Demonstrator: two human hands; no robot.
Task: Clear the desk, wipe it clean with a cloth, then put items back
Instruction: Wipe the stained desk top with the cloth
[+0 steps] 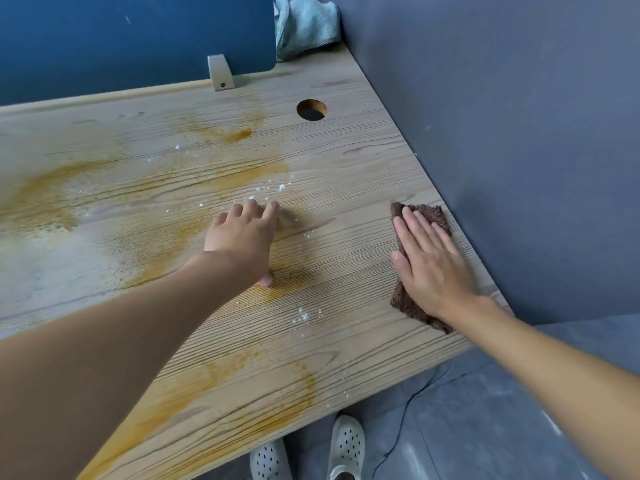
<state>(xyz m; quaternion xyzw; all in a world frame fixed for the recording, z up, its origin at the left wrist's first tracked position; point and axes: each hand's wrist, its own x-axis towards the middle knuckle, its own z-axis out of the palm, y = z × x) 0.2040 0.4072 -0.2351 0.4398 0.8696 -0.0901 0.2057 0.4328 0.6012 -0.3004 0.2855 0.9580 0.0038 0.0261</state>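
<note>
- Near the right edge of the desk (346, 161), beside the grey wall (519, 133), lies the brown cloth (429, 213), its long axis running from the near edge toward the far one.
- The right hand (433, 268) presses flat on it, fingers straight.
- The left hand (242, 237) rests on the stained wood, fingers loose, holding nothing.

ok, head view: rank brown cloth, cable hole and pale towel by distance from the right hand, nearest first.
1. brown cloth: flat under the right hand, by the right edge of the desk.
2. cable hole: farther back on the desk, left of the hand.
3. pale towel: bunched at the back corner, past the end of the blue divider.
</note>
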